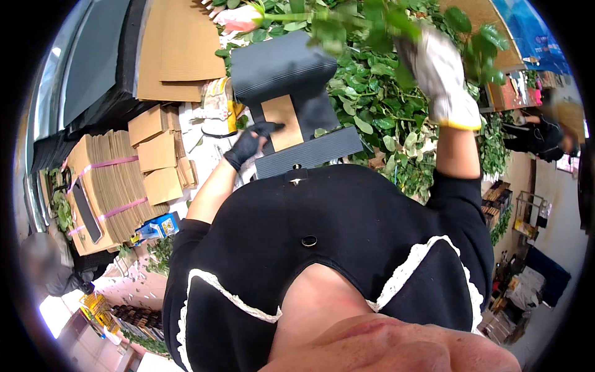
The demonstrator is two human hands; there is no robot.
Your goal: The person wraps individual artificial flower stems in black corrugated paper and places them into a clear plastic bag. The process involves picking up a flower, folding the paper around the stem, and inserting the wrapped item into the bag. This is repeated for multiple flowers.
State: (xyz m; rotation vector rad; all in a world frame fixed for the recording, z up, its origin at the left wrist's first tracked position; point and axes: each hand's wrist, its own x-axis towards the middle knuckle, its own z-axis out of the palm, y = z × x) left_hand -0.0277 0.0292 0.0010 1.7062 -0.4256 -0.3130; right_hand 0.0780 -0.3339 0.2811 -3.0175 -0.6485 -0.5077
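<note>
Leafy greenery (372,99) banks up on the right, black corrugated sheeting (279,68) lying beside it! Across the top stretches a pink rose (242,20), bloom leftward, leafy stem clasped by the white-gloved right hand (436,69), while the black-gloved left hand (248,145) reaches over brown cardboard (286,136), its grip impossible to tell.

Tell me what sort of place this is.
Probably a workshop where cut flowers are sorted or packed: a pink rose shows at the top, leafy green stems lie heaped beside it, and a strapped stack of cardboard sits at the left.
</note>
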